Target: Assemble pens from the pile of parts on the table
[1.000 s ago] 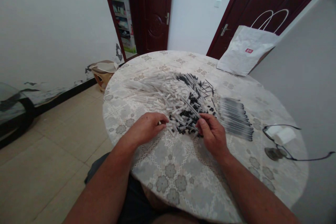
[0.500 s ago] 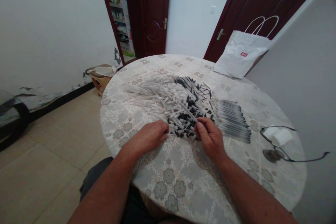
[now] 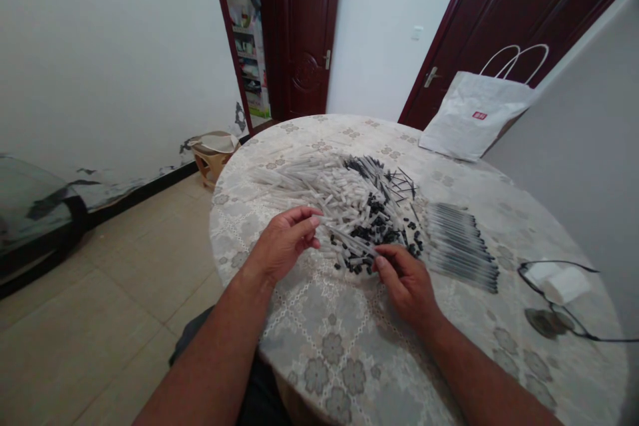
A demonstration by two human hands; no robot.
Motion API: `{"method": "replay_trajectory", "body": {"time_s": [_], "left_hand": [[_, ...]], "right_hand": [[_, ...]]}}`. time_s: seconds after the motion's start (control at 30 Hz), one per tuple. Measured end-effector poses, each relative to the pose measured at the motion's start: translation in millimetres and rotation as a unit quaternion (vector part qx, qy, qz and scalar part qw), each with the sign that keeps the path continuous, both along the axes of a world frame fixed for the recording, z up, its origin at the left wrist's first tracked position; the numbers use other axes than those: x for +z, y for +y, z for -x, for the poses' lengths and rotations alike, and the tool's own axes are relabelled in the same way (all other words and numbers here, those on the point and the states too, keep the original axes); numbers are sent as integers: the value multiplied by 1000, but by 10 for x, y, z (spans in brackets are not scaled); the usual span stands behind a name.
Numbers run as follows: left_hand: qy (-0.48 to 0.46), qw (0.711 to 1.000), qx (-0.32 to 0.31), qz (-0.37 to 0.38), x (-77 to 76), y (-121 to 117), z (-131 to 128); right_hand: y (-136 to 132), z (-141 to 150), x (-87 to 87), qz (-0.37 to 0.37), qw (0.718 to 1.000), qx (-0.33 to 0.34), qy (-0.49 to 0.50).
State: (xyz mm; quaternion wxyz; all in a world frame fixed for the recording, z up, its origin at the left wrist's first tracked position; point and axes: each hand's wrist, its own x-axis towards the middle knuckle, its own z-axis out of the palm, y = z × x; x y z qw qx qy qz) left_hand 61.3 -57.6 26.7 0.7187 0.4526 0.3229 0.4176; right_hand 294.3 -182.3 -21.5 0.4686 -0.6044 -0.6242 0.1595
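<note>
My right hand [image 3: 405, 283] pinches one end of a slim translucent pen barrel [image 3: 350, 239], which slants up to the left above the pile. At its far end, my left hand [image 3: 288, 239] closes thumb and forefinger on a small whitish piece [image 3: 317, 218]; whether this touches the barrel I cannot tell. Under and beyond the hands lies a heap of pen parts: loose clear barrels [image 3: 279, 178], short white tubes [image 3: 344, 186], small black plugs [image 3: 377, 221] and dark thin rods [image 3: 372, 170]. Right of the heap, pens with dark ends [image 3: 459, 246] lie in a neat row.
A patterned cloth covers the round table [image 3: 332, 349]. Eyeglasses [image 3: 554, 303] rest at the right beside a white block-like object [image 3: 566, 285]. A white paper bag [image 3: 476, 116] stands at the back right edge. A tan stool [image 3: 212, 156] is on the floor at left.
My left hand has risen from the near edge of the pile to the barrel's far end, fingers now pinched there. My right hand keeps its hold. The camera view has shifted slightly left.
</note>
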Motion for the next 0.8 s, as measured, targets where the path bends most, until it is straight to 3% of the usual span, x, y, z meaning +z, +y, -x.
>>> {"method": "replay_trajectory", "body": {"time_s": [0.27,0.57,0.8], "left_hand": [[-27,999,-33,6,29,-12,-6],[38,998,29,-40,-82,5,-39],[12,999,45,-1,-95,-49,-161]], "right_hand": [[6,25,4,-10,999,-14,-30],[21,42,15,-49,993,-20,-107],[28,42,50,-114,970,7,-215]]}}
